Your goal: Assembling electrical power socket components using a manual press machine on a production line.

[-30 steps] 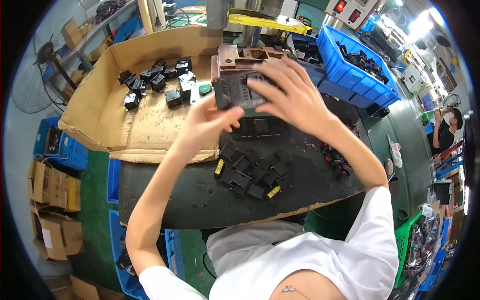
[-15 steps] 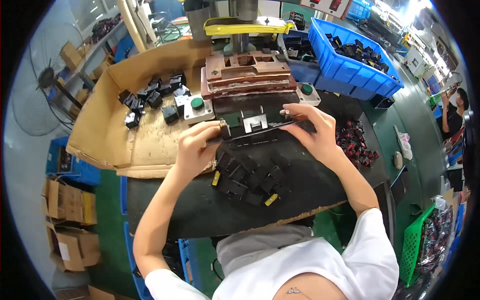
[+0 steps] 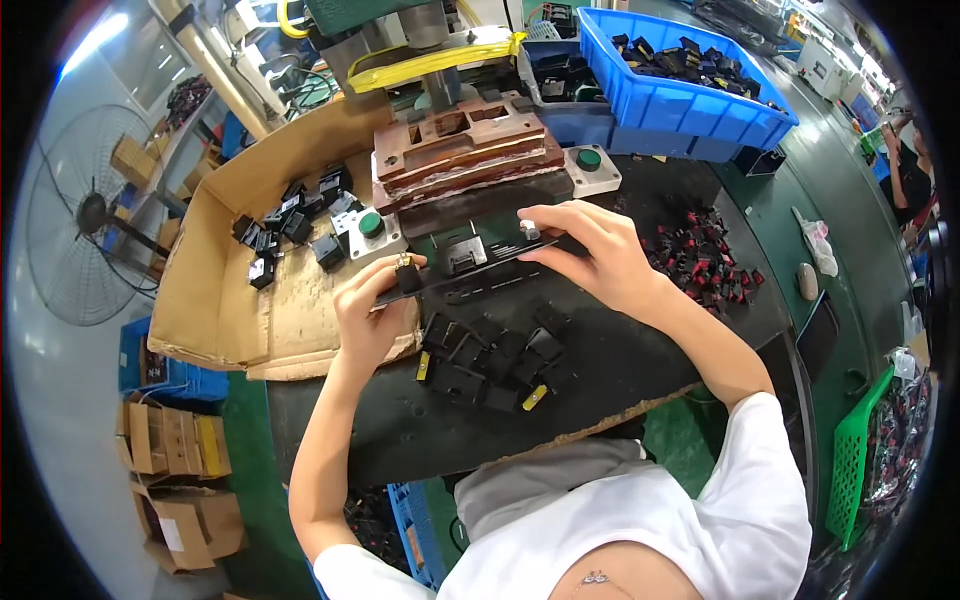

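Over the dark desk (image 3: 610, 370), near the centre of the frame, a long, flat black panel (image 3: 470, 274) slants, its right end higher in the frame. The left grip (image 3: 362, 310) is clamped on its left end, the right grip (image 3: 597, 255) on its right. A silvery block (image 3: 466, 254) sits mid-panel, a dark block (image 3: 407, 276) stands at the left end, and thin prongs (image 3: 474, 230) rise near the middle. The underside is out of sight, the grips cover both ends, and the small pale piece (image 3: 530, 230) by the right grip is hard to make out.
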### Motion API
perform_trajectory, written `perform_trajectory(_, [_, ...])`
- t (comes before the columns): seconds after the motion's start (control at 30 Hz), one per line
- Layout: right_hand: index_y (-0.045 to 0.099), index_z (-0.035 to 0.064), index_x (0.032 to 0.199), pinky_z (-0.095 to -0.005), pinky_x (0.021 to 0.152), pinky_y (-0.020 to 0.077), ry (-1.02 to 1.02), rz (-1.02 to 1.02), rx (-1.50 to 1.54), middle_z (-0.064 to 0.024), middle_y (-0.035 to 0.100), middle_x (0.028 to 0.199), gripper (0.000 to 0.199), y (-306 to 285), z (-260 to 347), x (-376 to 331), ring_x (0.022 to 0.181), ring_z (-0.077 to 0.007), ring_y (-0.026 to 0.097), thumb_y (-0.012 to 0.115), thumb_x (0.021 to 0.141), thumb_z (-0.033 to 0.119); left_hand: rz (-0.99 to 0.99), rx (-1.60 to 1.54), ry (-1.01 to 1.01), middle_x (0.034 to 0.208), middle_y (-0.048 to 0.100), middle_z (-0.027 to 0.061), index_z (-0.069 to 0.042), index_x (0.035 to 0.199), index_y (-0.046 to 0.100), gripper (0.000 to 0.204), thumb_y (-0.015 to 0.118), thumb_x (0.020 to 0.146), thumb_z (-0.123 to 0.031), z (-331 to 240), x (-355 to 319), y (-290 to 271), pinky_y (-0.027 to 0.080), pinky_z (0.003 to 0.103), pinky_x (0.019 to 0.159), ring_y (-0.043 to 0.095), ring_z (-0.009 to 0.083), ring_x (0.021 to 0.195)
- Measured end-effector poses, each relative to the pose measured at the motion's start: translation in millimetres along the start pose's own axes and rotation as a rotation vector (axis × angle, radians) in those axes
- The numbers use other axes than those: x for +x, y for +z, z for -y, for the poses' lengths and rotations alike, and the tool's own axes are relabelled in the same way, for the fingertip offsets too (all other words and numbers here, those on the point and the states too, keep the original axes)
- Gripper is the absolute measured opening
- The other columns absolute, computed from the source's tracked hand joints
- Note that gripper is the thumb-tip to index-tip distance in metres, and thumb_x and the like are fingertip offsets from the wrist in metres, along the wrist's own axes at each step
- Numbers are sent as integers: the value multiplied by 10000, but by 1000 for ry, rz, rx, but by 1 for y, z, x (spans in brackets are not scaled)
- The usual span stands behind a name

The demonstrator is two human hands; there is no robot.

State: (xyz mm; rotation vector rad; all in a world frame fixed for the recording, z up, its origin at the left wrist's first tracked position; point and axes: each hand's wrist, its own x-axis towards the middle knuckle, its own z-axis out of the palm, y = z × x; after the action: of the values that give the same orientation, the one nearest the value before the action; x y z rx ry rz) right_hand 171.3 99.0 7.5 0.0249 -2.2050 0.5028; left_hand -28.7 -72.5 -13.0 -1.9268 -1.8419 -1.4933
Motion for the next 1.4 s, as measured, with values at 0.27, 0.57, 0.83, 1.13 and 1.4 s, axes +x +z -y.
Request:
perform_trajectory(0.27, [576,30,1049,-272,601,483,-13,-12,-5,-87,611,844,388,-1,1,0,687,-185,595,726,697,95,10,-24,-35,888,642,119,50,868,620,209,564,681,125,0,1,1,486,243,668,630,180,741])
perform_trajectory(0.57, [605,22,1017,-278,581,483,-30,-27,-38,-96,627,816,353,0,0,-1,662,-200,604,724,691,83,4,-187,-172,859,640,101,51,870,617,176,570,719,129,7,-5,6,492,243,670,625,154,743])
perform_trajectory(0.83, [610,25,1027,-280,562,484,-99,-24,-76,-95,631,776,347,0,-3,-1,646,-221,610,714,702,84,11,-225,-220,823,639,80,54,866,614,127,578,759,110,9,-5,9,495,232,649,611,123,707])
perform_trajectory(1.13, [569,15,1118,-247,548,478,54,-24,105,-61,640,850,415,2,-4,-2,622,-91,580,698,723,6,-1,-505,-441,721,635,86,43,807,612,51,587,824,1,2,-4,9,471,217,534,611,124,628])
perform_trajectory(1.4, [555,-9,1089,-167,528,475,739,70,779,-2,590,658,301,-4,0,6,591,-33,550,626,831,126,-28,-783,-737,618,606,106,-5,800,579,166,600,850,-162,-17,6,4,416,214,408,558,137,444])
